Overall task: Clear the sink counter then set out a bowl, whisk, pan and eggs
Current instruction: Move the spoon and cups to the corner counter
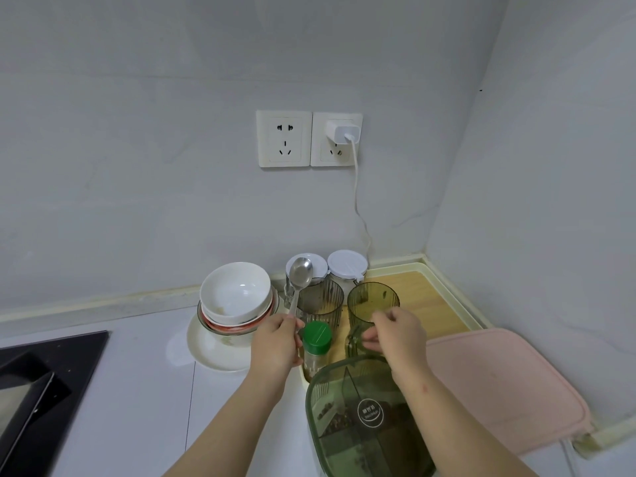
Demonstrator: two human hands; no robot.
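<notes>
At the bench (pixel 137 373) corner, mid-clearing, my left hand (pixel 275 342) gripped a spoon (pixel 301 273), my right hand (pixel 399 335) at the cup (pixel 373 301), hold unclear; both needed lifting away.

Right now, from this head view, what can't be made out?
Head view:
Spoon handle's end: hidden in the left hand.
Right hand: whether it grips the green cup is unclear; the hand covers the contact.
Green lidded box: cut off by the bottom edge, contents murky.
Black hob: cut off by the left edge.
</notes>
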